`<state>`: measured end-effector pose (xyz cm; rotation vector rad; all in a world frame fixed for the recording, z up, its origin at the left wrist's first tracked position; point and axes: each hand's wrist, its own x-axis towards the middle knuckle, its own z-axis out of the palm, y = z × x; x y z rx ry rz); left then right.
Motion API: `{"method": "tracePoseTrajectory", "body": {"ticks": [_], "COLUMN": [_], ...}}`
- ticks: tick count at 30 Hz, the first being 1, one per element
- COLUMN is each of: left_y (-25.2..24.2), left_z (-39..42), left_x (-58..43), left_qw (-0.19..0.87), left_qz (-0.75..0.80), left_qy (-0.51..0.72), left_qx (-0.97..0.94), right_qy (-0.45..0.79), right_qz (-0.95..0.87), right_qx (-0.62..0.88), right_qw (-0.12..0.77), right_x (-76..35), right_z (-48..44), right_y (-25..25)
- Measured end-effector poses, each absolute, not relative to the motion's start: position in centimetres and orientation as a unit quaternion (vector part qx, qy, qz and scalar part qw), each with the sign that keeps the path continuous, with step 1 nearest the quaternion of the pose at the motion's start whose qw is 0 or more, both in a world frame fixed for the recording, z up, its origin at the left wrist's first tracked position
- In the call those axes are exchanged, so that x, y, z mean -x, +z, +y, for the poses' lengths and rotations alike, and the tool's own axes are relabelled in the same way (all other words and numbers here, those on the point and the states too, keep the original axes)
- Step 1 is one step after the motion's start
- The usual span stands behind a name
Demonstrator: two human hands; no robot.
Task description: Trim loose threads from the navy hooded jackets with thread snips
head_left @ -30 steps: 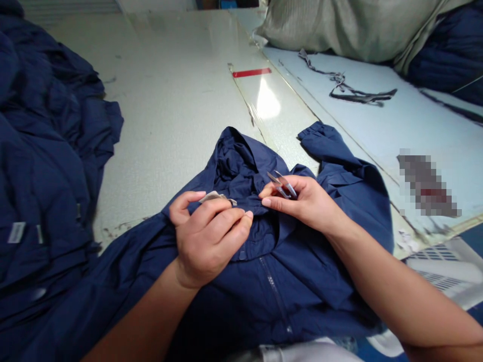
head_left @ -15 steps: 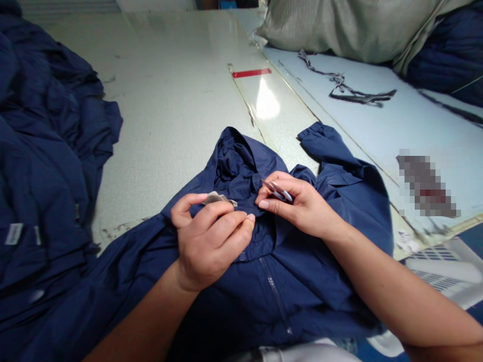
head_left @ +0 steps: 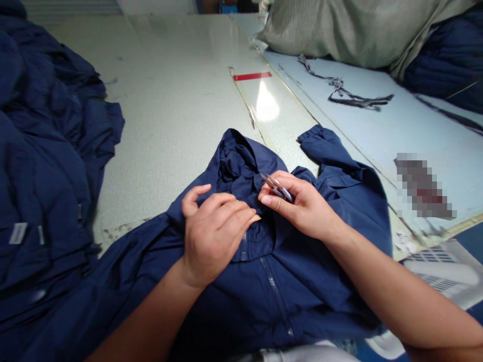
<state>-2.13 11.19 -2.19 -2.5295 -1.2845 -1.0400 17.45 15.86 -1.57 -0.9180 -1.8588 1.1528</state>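
A navy blue jacket [head_left: 317, 281] with a hood and a front zip lies spread before me. My right hand [head_left: 298, 203] is closed around small thread snips [head_left: 279, 190], whose blades point up and left over the collar area. Its thumb and fingertips are close to the jacket cloth; whether they also pinch it I cannot tell. My left hand [head_left: 217, 231] bends over the collar, its fingers pressed together and the thumb held apart. What is under those fingers is hidden. Below the fingertips a short stretch of zip shows at the neck opening.
More navy garments [head_left: 49, 130] are heaped at the left. On the pale table [head_left: 169, 100] is a red strip [head_left: 252, 76]. Dark cord [head_left: 358, 100] and a blurred-out grey piece [head_left: 424, 186] lie at right, below a big grey-green sack [head_left: 332, 30]. A white plastic basket [head_left: 453, 271] stands lower right.
My left hand has turned over and moved slightly right, and the pale grey piece that showed between its thumb and fingers is now out of sight. The snips have tilted a little.
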Motion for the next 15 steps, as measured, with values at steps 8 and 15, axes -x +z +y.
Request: {"method": "tracePoseTrajectory", "body": {"ticks": [8, 15], "left_y": [-2.1, -1.9], "left_z": [11.4, 11.1], "left_x": [1.2, 1.4], "left_qw": [-0.039, -0.128], "left_qz": [-0.498, -0.513], "left_qy": [-0.402, -0.436], "left_qx": [0.767, 0.729], "right_qy": [0.398, 0.427], "right_qz": [-0.752, -0.709], "right_qx": [0.362, 0.412], "right_qw": [0.381, 0.380], "right_x": [-16.6, -17.3], "right_z": [14.8, 13.2], "right_y": [-1.1, -0.4]}}
